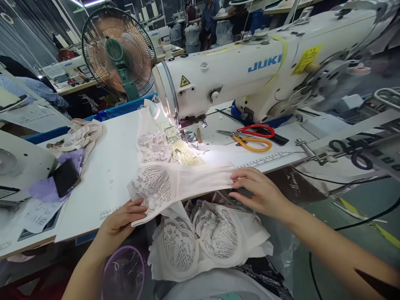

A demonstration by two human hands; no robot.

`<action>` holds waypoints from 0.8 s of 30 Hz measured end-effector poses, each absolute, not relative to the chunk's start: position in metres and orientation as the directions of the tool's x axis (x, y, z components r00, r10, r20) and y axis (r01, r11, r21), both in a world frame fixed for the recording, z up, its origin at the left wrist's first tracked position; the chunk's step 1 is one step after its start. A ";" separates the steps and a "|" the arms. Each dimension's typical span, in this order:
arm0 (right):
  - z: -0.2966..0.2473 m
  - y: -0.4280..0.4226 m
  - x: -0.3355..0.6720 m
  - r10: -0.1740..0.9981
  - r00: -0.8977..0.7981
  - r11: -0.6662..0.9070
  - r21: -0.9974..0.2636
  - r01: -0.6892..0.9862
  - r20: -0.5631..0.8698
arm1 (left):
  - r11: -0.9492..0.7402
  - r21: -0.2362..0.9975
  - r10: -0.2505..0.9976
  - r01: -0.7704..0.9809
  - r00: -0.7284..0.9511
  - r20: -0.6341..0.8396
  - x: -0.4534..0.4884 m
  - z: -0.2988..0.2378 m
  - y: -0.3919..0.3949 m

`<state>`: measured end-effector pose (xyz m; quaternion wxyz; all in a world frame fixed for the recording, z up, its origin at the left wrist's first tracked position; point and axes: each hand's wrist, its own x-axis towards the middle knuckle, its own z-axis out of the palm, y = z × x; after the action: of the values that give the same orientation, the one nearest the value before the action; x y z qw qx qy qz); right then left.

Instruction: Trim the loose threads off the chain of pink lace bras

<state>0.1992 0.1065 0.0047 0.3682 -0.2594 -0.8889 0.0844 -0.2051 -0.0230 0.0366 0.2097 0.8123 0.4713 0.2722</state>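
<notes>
A pale pink lace bra [187, 179] is stretched across the table's front edge below the sewing machine [218, 75]. My left hand [126, 216] grips its lace cup side at the lower left, fingers on top of the cloth. My right hand [256, 189] pinches the far end of the band between thumb and fingers. Under the lit needle area lies yellowish shiny material [186, 154], with another lace cup [151, 141] of pale fabric beside it. A second lace bra [215, 237] rests on my lap beneath the one I hold.
Scissors with red and orange handles [254, 143] lie right of the needle. A large fan [117, 52] stands behind the table. At left are a pile of pale garments [83, 135] and a black phone-like object [66, 178]. A purple-rimmed bin [143, 266] stands below. People work in the background.
</notes>
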 end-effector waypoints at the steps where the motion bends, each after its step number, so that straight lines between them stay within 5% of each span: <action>1: 0.005 0.106 0.200 0.525 -0.588 0.850 -0.334 0.408 0.616 | -0.469 0.597 0.879 0.651 0.410 0.243 -0.205 0.037 -0.023; 8: 0.004 0.105 0.197 0.515 -0.601 0.851 -0.281 0.443 0.612 | -0.487 0.560 0.870 0.671 0.433 0.237 -0.199 0.042 -0.022; 14: 0.000 0.103 0.201 0.525 -0.565 0.846 -0.320 0.426 0.636 | -0.419 0.466 0.897 0.779 0.435 0.078 -0.193 0.065 -0.036; 19: -0.005 0.104 0.205 0.533 -0.579 0.840 -0.307 0.447 0.617 | -0.340 0.333 0.892 0.879 0.189 0.412 -0.141 0.080 -0.045; 24: -0.009 0.105 0.202 0.492 -0.636 0.861 -0.227 0.454 0.595 | -0.350 0.049 0.851 0.936 0.296 0.434 -0.087 0.048 -0.015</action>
<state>0.2021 0.1050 -0.0092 0.3370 -0.2617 -0.9040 0.0280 -0.0869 -0.0154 0.0479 -0.1075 0.7976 0.5600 0.1966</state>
